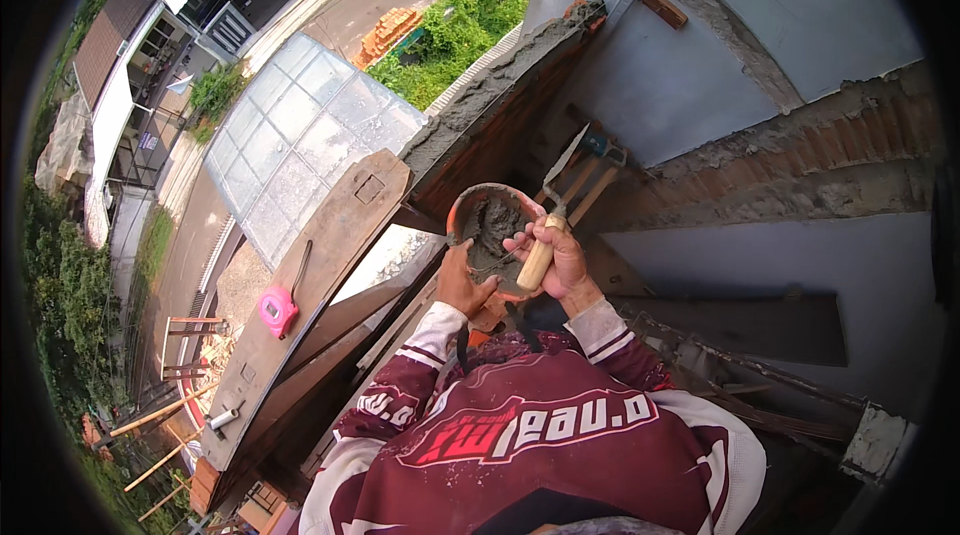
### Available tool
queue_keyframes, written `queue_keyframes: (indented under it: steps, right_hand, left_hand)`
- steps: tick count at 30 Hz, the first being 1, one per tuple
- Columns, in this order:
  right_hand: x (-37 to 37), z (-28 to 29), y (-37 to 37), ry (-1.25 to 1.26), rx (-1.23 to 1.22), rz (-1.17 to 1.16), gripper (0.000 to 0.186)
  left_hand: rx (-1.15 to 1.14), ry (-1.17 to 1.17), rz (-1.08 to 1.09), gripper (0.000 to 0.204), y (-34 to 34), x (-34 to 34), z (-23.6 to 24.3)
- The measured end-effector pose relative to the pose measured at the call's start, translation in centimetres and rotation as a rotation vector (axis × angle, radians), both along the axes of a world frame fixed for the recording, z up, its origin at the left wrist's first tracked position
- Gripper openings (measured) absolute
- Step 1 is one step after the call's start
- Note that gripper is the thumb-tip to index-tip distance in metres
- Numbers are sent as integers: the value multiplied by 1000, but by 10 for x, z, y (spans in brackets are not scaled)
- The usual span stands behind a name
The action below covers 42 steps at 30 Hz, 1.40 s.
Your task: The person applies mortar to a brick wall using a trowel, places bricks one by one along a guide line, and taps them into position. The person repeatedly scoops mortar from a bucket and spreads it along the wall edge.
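Note:
An orange bucket [462,212] holds wet grey mortar [492,225] and sits in front of my chest. My left hand [462,282] grips its near-left rim, thumb over the edge. Closed around the wooden handle of a trowel [541,252], my right hand [565,265] is at the bucket's right side. The trowel's blade, smeared with mortar, points up and away beyond the bucket rim. A thin wire, seemingly the bucket's handle, runs near my right fingers.
Left of me a wooden plank [330,235] carries a pink tape measure [278,309]. Beyond the bucket runs a brick wall topped with mortar [500,85]. A power tool [603,146] lies near the plastered wall [640,85]. Ground and a glazed canopy [290,115] lie far below.

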State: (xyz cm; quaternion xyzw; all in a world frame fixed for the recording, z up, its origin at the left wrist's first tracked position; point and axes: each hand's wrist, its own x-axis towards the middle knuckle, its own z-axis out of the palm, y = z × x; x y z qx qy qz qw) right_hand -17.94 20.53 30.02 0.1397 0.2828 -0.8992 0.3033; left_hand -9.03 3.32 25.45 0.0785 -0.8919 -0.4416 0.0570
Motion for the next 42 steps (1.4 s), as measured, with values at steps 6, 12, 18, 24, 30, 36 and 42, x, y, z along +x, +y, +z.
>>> queue_keyframes:
  steps: [6,12,18,24,30,36,42]
  right_hand:
    - [-1,28,-21,62,7,-25,66]
    - [-23,71,-2,225,2,-76,33]
    - [-42,102,80,400,956,243,20]
    - [2,66,104,775,1884,916,36]
    - [-17,-8,19,1317,2064,673,20]
    - [6,-2,-5,1504,1797,989,15]
    - [-27,22,23,1214,1897,1002,23]
  left_hand:
    - [222,-451,335,75,2,-14,-62]
    - [319,-274,494,56,24,-31,-29]
    - [397,-52,567,36,23,-61,-31]
    - [277,-50,475,28,-17,-68,-54]
    - [406,181,410,44,-19,-60,-32]
    - [427,138,472,11,-33,-59,-16]
    - [463,232,369,17,-23,-53,-15]
